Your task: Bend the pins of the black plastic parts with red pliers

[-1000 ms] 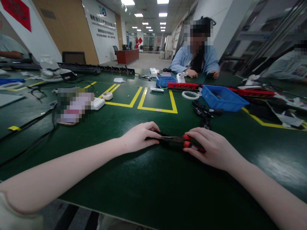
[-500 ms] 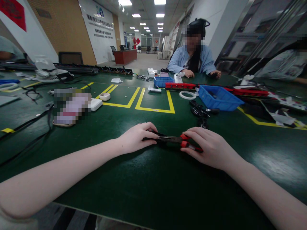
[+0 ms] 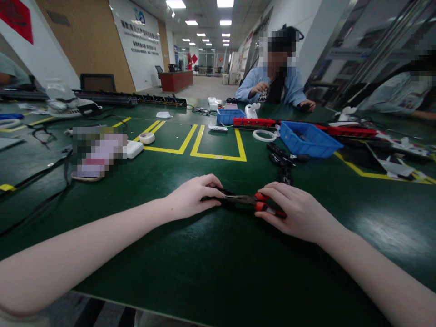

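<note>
My right hand [image 3: 294,210] is closed around the red handles of a pair of long-nose pliers [image 3: 243,199], whose dark jaws point left. The jaw tips reach the fingertips of my left hand [image 3: 194,196]. Those fingers pinch a small dark piece [image 3: 229,192] that lies low over the table behind and under the jaws; its kind is too dark to make out. Whether the jaws grip it I cannot tell. A bundled black cable [image 3: 285,175] lies just beyond my right hand.
Yellow tape outlines [image 3: 218,157] mark the green table [image 3: 218,272]. Blue bins [image 3: 308,144] stand at the right and farther back. A phone [image 3: 98,156], a white box [image 3: 133,149] and a tape roll [image 3: 146,138] lie left. A person [image 3: 272,86] sits across the table.
My hands and the pliers hold almost the same pose. The whole view has shifted slightly. Across the table, the person has raised one hand toward the chest.
</note>
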`<state>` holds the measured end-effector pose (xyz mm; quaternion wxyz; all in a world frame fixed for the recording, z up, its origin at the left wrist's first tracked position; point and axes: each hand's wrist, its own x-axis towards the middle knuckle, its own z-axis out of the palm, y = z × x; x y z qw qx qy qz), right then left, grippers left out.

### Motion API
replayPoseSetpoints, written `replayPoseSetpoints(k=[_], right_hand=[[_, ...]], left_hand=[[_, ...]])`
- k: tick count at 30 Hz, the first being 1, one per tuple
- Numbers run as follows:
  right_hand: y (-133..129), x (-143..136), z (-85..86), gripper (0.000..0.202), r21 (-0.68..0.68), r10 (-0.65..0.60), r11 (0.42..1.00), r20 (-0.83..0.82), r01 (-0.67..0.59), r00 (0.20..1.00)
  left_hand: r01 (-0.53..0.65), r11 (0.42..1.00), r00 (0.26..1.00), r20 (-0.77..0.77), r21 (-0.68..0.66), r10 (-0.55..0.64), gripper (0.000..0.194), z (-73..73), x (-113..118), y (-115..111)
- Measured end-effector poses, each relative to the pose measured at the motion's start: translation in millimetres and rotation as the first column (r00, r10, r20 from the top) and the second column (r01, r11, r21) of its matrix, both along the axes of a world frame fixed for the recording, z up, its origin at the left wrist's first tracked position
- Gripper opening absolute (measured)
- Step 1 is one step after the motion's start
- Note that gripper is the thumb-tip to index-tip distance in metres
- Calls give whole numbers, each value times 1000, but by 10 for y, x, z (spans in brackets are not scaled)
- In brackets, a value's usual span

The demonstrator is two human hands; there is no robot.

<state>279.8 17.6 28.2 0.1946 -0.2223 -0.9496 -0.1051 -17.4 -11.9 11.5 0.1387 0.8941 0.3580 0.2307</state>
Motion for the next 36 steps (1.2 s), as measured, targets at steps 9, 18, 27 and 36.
replayPoseSetpoints(k=[9,18,27,36], right_hand=[[21,52,54,31,-50,6,999,-9,-7,1000],[19,33,-11,42,-101,-25,995,0,25,1000],[-24,-7,18,34,-69,-38,997,12,39,999],[7,28,91,32,-50,-26,998,38,28,999]], left_hand=[[11,999,1000,2,36,-12,22,0,15,-6],[8,1000,1000,-3,27,-8,20,4,9,-11],[6,1000,1000,-27,16,-6,21,23,13,-21],[15,999,999,-53,49,-12,22,12,19,-13]])
